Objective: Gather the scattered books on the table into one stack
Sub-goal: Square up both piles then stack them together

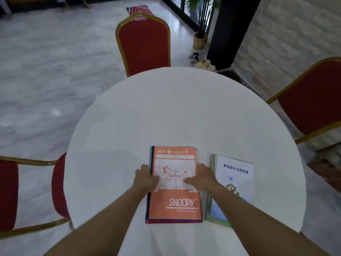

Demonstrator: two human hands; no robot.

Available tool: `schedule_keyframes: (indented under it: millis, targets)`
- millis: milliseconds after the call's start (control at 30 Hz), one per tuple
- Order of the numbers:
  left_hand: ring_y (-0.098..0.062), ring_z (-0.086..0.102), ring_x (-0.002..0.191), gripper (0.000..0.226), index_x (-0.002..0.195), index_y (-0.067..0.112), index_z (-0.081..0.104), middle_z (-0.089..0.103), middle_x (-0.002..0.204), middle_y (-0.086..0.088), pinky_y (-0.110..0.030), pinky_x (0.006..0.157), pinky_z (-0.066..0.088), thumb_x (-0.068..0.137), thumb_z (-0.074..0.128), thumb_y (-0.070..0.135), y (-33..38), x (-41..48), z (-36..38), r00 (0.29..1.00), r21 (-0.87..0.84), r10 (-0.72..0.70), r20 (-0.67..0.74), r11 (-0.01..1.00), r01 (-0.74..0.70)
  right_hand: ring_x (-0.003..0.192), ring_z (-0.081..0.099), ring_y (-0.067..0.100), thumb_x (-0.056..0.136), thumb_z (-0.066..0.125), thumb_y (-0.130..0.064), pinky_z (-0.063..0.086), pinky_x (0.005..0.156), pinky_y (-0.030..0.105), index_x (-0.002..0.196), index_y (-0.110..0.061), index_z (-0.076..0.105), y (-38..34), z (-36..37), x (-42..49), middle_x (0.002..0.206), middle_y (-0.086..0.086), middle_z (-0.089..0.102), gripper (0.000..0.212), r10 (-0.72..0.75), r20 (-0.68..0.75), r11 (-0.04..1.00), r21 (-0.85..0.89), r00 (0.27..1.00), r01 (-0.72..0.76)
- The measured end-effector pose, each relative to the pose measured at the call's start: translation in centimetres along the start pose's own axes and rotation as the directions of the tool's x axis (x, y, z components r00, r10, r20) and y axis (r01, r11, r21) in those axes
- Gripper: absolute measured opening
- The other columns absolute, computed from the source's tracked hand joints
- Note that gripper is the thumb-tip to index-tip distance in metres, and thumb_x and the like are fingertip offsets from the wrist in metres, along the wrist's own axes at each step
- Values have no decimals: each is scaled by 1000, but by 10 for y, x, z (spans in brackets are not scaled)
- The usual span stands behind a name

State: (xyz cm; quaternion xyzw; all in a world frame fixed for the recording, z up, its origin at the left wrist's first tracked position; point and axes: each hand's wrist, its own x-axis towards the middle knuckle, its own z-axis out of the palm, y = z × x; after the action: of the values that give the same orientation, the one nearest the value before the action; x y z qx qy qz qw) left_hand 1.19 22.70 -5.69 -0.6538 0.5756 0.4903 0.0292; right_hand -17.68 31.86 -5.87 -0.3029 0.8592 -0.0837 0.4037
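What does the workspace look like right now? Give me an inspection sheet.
Surface: round white table, mostly bare.
Job's things: orange Snoopy book tops a stack with other edges showing beneath; white-and-blue book with green edge lies apart, right of it.
Clutter: nothing seen.
Grippers: left hand and right hand flank the stack, thumbs on the cover.
Cables: nothing seen.
Surroundings: three red gold-framed chairs, potted plant, slippers on floor.

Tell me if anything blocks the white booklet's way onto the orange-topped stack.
Only the right hand itself: it rests on the stack's right edge, between stack and white booklet. The strip of table between them is otherwise bare.
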Motion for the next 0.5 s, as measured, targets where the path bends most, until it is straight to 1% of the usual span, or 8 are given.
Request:
schedule_keyframes:
  millis: [67,133,200,267,333,367,433,500]
  targets:
    - [-35,61,117,56,138,10,38,52,135,-16,-50,89,59,91,68,23,1,1,2,1000,-2,-12,0,1000,12,99,62,21,75,87,-40,49,72,28,113,-13,52,-2,0,3,112,3,64,58,29,9,999,26,1000,-29]
    - [-35,63,115,55,133,11,40,55,131,-15,-50,89,59,90,70,24,1,4,4,1000,-5,-29,-8,1000,28,104,66,24,73,90,-37,56,82,32,116,-11,55,-3,0,5,118,6,67,61,59,34,997,55,998,-61]
    - [-34,65,111,55,130,11,40,57,127,-14,-48,88,60,87,73,26,2,6,5,998,-32,-64,-8,997,63,115,64,27,71,91,-38,56,93,37,128,-8,50,-3,-1,7,126,9,64,76,81,70,995,56,994,-85]
    - [-32,66,105,53,124,14,40,58,121,-11,-44,82,61,86,75,25,3,9,4,994,-108,-109,21,988,110,125,58,29,69,92,-38,53,99,38,139,-6,42,-3,-1,7,135,11,57,92,93,93,995,28,991,-96]
    - [-29,67,98,49,117,16,38,60,114,-9,-41,74,62,86,75,19,3,12,2,989,-189,-135,64,971,145,131,53,31,68,93,-36,51,105,41,144,-4,36,-4,1,9,141,13,51,100,106,99,994,22,989,-109]
    - [-29,68,96,47,115,16,38,61,112,-9,-41,73,62,86,75,16,2,13,1,986,-220,-142,85,963,158,132,52,32,68,93,-34,51,106,42,144,-4,36,-5,2,9,142,14,51,100,112,101,993,23,989,-115]
    - [-30,71,94,38,114,14,45,67,112,-11,-43,73,63,87,72,10,0,15,0,983,-260,-143,116,951,169,129,56,32,67,94,-30,53,104,42,140,-3,44,-5,4,8,138,14,55,92,114,99,992,34,989,-118]
    - [-30,72,88,28,114,12,53,71,110,-12,-40,64,62,89,66,8,1,16,0,983,-318,-134,123,933,167,121,62,29,66,95,-26,56,99,40,131,-2,55,-2,8,7,130,13,63,79,100,84,991,83,991,-108]
